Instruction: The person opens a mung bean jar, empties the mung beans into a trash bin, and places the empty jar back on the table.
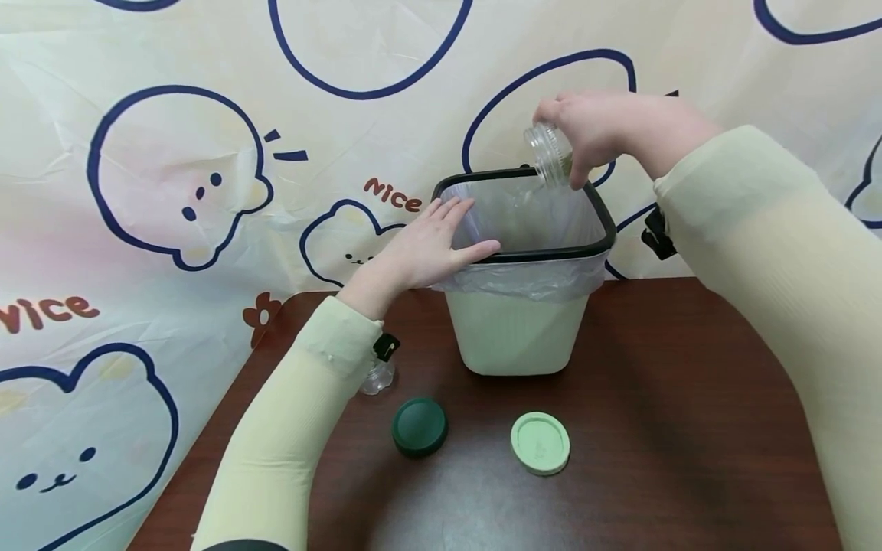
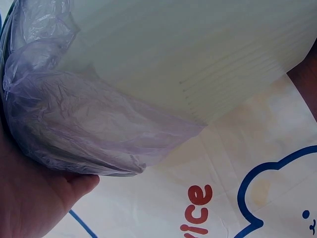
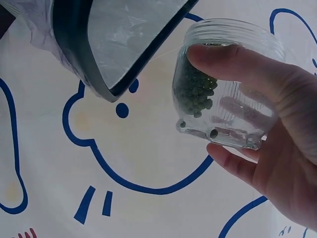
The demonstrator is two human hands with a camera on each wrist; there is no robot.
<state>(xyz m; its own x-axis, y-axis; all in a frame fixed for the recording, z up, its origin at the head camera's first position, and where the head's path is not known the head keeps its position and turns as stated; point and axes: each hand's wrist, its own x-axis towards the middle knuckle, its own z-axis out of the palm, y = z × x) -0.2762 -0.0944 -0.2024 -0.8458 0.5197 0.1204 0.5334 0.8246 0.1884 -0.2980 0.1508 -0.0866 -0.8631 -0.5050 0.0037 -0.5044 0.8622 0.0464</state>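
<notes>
My right hand [image 1: 589, 136] grips a clear ribbed glass jar [image 1: 548, 155], tilted with its mouth over the far right part of a pale green trash bin [image 1: 517, 337]. In the right wrist view, small round green beans [image 3: 194, 91] lie against one side of the jar, with a few near its base. The bin has a black rim [image 1: 551, 254] and a translucent plastic bag [image 1: 537, 279] folded over it. My left hand [image 1: 430, 245] rests at the rim's left side, fingers straight and spread, thumb along the front edge.
A dark green lid [image 1: 419, 427] and a light green lid [image 1: 540, 443] lie on the brown table [image 1: 661, 398] before the bin. Partly hidden by the left sleeve is a clear glass item [image 1: 378, 378]. A cartoon-printed cloth [image 1: 207, 306] hangs behind the bin.
</notes>
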